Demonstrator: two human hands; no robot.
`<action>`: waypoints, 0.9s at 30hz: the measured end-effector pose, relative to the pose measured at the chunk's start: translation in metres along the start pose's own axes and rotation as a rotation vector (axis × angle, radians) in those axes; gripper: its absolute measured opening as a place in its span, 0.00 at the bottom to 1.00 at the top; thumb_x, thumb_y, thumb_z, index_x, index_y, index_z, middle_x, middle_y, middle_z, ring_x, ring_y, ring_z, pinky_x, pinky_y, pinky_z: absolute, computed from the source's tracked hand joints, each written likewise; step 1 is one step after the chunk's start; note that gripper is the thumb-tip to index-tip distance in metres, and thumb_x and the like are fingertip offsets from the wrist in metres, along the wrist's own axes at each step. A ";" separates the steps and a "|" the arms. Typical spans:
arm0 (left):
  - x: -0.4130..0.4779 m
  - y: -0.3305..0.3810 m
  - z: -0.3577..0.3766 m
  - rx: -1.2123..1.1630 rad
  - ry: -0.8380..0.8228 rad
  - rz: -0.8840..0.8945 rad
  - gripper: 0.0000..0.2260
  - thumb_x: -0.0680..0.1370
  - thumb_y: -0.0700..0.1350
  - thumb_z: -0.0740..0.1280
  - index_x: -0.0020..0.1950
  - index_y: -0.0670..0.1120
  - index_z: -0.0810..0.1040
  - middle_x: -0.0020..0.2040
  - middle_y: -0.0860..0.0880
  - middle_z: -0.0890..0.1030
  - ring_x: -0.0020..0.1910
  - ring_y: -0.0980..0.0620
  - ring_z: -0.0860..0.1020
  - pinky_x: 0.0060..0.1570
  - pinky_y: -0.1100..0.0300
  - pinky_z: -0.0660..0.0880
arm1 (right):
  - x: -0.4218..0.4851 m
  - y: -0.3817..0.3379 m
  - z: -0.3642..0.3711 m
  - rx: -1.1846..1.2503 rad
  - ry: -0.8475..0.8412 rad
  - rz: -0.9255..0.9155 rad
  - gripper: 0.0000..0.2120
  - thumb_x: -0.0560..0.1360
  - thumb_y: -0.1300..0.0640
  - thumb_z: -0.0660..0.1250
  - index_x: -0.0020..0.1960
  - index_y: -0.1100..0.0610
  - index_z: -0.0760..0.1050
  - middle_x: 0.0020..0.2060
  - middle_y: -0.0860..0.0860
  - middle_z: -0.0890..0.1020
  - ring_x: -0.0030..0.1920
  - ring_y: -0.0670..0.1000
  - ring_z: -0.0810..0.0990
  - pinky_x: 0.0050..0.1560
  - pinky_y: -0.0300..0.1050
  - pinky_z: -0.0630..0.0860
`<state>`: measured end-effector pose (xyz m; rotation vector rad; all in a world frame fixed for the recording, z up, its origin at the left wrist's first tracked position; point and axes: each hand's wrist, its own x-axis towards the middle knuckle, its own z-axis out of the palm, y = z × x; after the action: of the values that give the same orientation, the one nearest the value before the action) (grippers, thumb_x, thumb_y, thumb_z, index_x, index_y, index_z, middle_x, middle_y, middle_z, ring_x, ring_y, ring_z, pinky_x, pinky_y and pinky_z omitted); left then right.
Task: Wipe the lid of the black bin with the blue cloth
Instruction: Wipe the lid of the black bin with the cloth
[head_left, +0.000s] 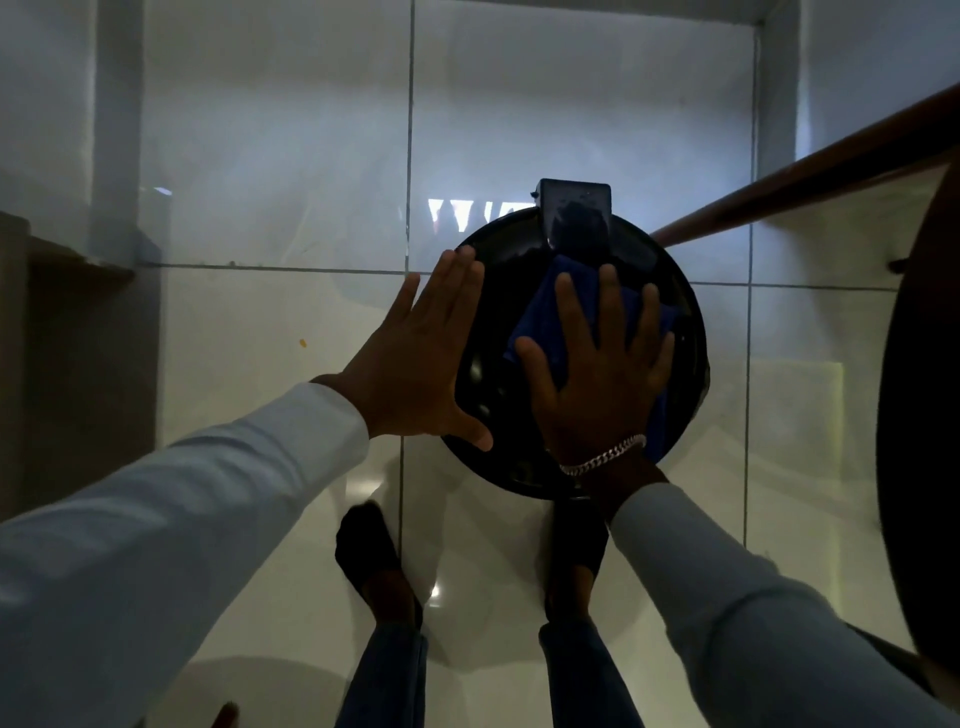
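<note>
Wiping under way on bin lid

Floor tiles (291, 467), pale and glossy, fill the head view, with a person's two feet at the near edge. On them stands the black bin, seen from straight above so that only its round lid (483, 374) and the glossy hinge block (574, 218) at the far side show. A brown rail (810, 171) runs off to the right.

The left hand (415, 364) lies flat against the lid's left rim, fingers straight and close together, thumb spread, apparently steadying the bin. The right hand (597, 374) presses palm-down on the blue cloth (540, 322), fingers splayed apart over it and gripping nothing; a silver bracelet (602, 460) circles the wrist. The cloth lies spread on the middle and right of the lid, its far corner touching the hinge block.

By the look of it the wiping is in progress. The light is too dim to tell cleaned surface from uncleaned, so how much of the lid remains cannot be judged; the left side, under the steadying hand, seems the likeliest part left.
</note>
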<state>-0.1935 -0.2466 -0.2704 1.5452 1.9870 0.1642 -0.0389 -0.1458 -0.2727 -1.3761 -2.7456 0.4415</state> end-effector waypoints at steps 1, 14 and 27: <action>0.003 0.003 -0.001 0.023 0.007 0.033 0.66 0.55 0.76 0.66 0.75 0.43 0.33 0.79 0.42 0.37 0.77 0.45 0.34 0.76 0.46 0.39 | 0.000 0.004 0.000 -0.019 -0.008 -0.021 0.33 0.74 0.35 0.58 0.75 0.45 0.56 0.77 0.53 0.58 0.77 0.63 0.50 0.72 0.70 0.49; 0.011 0.010 -0.005 -0.071 -0.007 0.026 0.67 0.52 0.74 0.69 0.76 0.49 0.33 0.78 0.50 0.34 0.74 0.57 0.29 0.72 0.58 0.37 | 0.011 0.039 -0.027 0.236 0.118 0.228 0.25 0.77 0.50 0.62 0.72 0.54 0.64 0.73 0.58 0.66 0.74 0.64 0.60 0.72 0.64 0.61; 0.011 0.009 -0.002 -0.068 0.032 0.055 0.66 0.53 0.74 0.68 0.76 0.47 0.36 0.79 0.48 0.37 0.76 0.54 0.33 0.74 0.52 0.43 | 0.016 0.062 -0.034 0.386 0.062 0.393 0.25 0.79 0.46 0.60 0.73 0.53 0.60 0.71 0.54 0.70 0.72 0.55 0.66 0.76 0.64 0.47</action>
<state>-0.1886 -0.2333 -0.2693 1.5633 1.9439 0.2778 0.0050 -0.0897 -0.2587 -1.7667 -2.1760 0.8725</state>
